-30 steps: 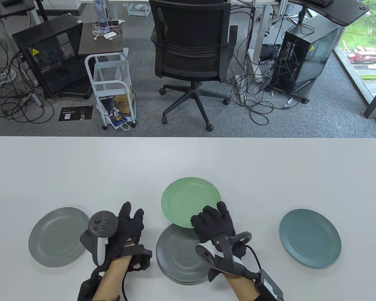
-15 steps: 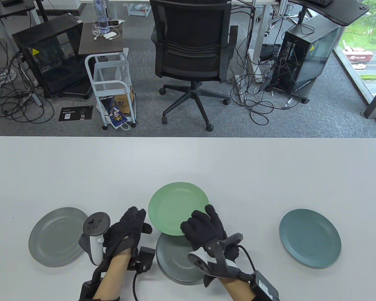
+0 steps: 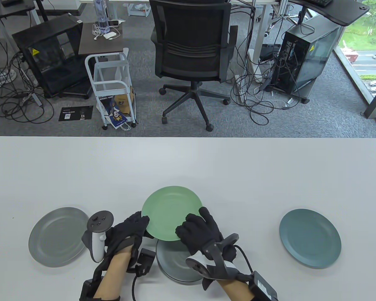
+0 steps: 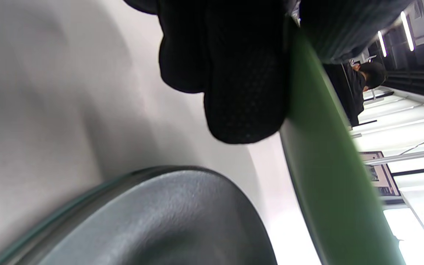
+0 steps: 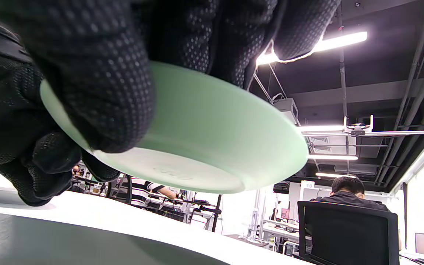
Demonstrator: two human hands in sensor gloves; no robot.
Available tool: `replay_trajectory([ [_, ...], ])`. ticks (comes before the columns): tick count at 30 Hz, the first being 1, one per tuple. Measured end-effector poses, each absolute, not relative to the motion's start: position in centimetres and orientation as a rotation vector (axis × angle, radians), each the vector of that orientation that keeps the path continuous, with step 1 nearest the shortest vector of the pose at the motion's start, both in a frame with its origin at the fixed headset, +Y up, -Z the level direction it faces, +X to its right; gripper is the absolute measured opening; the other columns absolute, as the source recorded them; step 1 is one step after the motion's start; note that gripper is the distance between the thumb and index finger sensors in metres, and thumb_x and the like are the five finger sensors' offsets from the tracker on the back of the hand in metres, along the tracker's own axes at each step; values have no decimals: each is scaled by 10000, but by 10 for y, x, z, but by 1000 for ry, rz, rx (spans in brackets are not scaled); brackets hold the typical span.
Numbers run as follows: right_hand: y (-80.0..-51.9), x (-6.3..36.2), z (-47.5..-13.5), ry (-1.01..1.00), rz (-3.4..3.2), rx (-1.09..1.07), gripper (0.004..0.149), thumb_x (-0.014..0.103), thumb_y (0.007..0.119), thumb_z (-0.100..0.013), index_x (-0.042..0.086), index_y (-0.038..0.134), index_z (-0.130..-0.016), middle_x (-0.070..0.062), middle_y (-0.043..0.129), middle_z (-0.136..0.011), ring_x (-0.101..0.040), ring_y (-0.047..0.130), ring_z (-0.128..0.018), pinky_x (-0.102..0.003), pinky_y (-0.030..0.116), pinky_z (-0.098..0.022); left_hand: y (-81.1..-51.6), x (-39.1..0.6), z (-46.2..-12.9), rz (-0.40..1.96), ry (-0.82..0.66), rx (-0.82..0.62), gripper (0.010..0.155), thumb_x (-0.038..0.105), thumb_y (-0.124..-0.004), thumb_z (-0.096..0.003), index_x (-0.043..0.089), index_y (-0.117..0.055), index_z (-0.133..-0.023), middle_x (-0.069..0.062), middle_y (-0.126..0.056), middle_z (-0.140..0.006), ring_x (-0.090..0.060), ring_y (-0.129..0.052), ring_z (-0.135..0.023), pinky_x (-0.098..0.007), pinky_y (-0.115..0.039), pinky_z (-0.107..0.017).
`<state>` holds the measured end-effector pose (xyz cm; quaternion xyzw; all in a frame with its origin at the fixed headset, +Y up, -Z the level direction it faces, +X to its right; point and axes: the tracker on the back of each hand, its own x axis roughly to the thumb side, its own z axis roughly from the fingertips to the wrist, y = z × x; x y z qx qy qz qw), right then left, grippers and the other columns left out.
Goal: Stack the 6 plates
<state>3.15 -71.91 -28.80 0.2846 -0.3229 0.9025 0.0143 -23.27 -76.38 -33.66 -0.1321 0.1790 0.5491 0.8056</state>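
A light green plate [image 3: 170, 210] is held in the air, tilted, over the far edge of a stack of dark grey plates [image 3: 172, 263] near the table's front. My right hand [image 3: 197, 232] grips its near right rim, thumb below and fingers above; the right wrist view shows the plate's underside [image 5: 204, 147]. My left hand [image 3: 134, 225] holds its left rim; in the left wrist view my fingers [image 4: 241, 92] lie against the green rim [image 4: 326, 176] above the dark stack [image 4: 160, 221]. A grey plate [image 3: 58, 236] lies at the left, a teal plate [image 3: 310, 238] at the right.
The white table [image 3: 188, 163] stretches bare beyond the plates to its far edge. An office chair [image 3: 192, 47], a small cart and computer cases stand on the floor behind the table.
The green plate has moved left and nearer, over the dark stack, carried by my right hand. My left hand has turned right and taken hold of its left rim.
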Motion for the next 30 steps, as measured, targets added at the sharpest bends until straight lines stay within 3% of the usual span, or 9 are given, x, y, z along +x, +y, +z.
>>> replay_trajectory([
  [5,-720,31,-288,-988,2821,932,375,452,959,-378,369,857,-729,150,973,-723,-127,884,-831,-506,542,-776,-763,-233,-337,1171,397,-268,577,456,-797,-385,185,-737,-890,85,-1076,-465,-114,-962,-662,-404,-565,-767],
  [8,-723,30,-287,-1031,2834,1020,390,499,894,-407,370,842,-772,140,959,-768,-137,860,-858,-502,529,-783,-764,-236,-336,1189,418,-239,563,435,-800,-386,177,-748,-884,64,-1078,-454,-126,-964,-652,-406,-575,-760],
  [13,-721,36,-292,-1006,2939,953,685,607,821,-397,342,616,-994,71,742,-1035,-226,672,-995,-528,444,-799,-761,-239,-336,1173,431,-200,549,416,-795,-387,186,-755,-884,49,-1078,-449,-136,-961,-648,-410,-578,-760],
  [15,-722,43,-297,-964,3031,905,735,623,806,-402,335,554,-1029,58,684,-1075,-237,637,-1015,-535,424,-803,-760,-239,-336,1167,430,-195,544,413,-794,-387,191,-760,-883,45,-1078,-447,-137,-961,-647,-410,-578,-760],
  [30,-723,114,-333,-703,3134,424,710,607,803,-426,321,569,-1032,49,734,-1048,-243,671,-1000,-549,430,-797,-759,-232,-339,1104,339,-235,525,397,-804,-387,214,-783,-879,23,-1085,-432,-153,-965,-633,-418,-582,-758],
])
